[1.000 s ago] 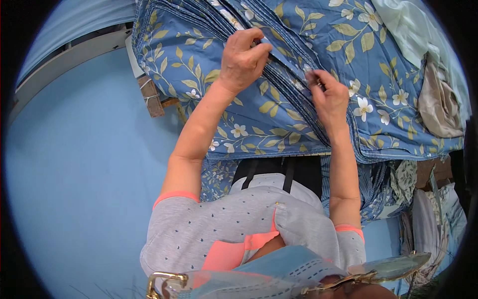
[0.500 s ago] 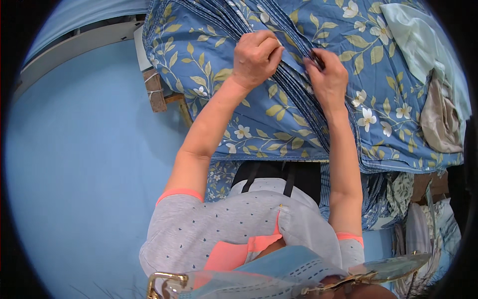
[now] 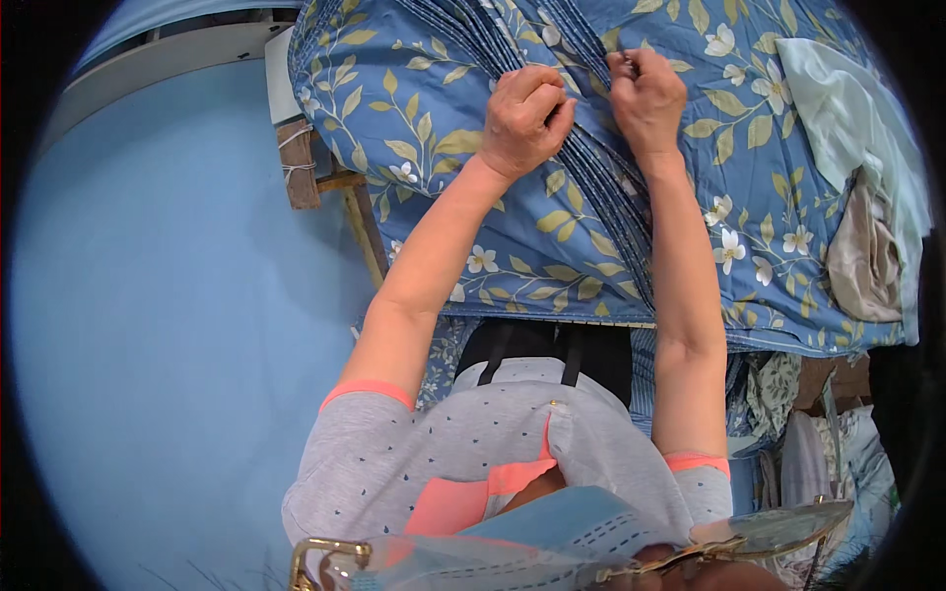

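Blue floral fabric (image 3: 424,138) with white flowers and olive leaves lies in layers over a table in front of me. Two bands of stacked fabric edges (image 3: 608,212) run across it from the far side toward me. My left hand (image 3: 527,120) is curled closed on the left band of edges. Farther right, my right hand (image 3: 646,98) pinches the right band near its thumb and fingertips. Both forearms reach out over the cloth.
A pale mint cloth (image 3: 823,108) and a beige cloth (image 3: 865,251) lie at the right of the table. A wooden block (image 3: 299,165) tied with string sits at its left corner. More folded fabrics (image 3: 808,458) are stacked lower right. Light blue floor (image 3: 177,295) spreads at left.
My right hand has moved away from me along the right band of edges. The left hand has shifted slightly to the right and nearer to me, still closed.
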A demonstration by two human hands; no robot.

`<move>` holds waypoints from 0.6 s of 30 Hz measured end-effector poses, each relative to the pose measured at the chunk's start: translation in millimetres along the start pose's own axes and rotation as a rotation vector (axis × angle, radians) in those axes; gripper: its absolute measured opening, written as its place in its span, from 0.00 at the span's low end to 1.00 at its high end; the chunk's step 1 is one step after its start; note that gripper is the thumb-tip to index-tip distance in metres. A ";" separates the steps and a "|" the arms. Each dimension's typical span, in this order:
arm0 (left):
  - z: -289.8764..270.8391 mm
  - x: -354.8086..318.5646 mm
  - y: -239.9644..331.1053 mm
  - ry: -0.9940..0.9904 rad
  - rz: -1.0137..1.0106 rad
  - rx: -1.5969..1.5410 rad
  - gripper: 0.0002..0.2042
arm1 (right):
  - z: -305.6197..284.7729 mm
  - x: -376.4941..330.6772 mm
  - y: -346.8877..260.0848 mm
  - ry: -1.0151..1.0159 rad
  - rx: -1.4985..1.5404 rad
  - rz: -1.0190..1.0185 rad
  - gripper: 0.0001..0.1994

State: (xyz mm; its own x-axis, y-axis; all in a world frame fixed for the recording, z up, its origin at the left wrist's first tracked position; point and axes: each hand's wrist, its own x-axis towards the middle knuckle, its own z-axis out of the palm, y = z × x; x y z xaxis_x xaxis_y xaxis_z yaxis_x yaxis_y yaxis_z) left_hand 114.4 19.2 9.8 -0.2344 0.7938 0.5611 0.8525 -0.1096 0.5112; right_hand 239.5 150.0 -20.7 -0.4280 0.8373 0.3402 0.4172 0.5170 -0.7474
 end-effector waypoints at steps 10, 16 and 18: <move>4.3 -5.8 -6.1 0.041 0.020 -0.028 0.09 | -149.9 -82.0 -17.8 0.201 0.678 0.620 0.04; 3.7 -7.7 -3.8 -0.013 0.020 0.003 0.08 | -294.0 -196.4 -15.8 0.401 0.552 0.825 0.02; 1.2 -2.9 -10.6 -0.012 0.042 -0.002 0.08 | -345.8 -238.7 -14.8 0.473 0.396 0.994 0.08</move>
State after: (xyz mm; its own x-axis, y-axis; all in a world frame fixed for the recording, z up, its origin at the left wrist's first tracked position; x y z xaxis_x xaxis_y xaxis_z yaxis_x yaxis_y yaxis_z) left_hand 106.7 18.8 2.0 -0.1929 0.7954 0.5746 0.8607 -0.1441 0.4884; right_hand 612.8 4.1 106.5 0.3220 0.8677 -0.3787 0.0853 -0.4250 -0.9012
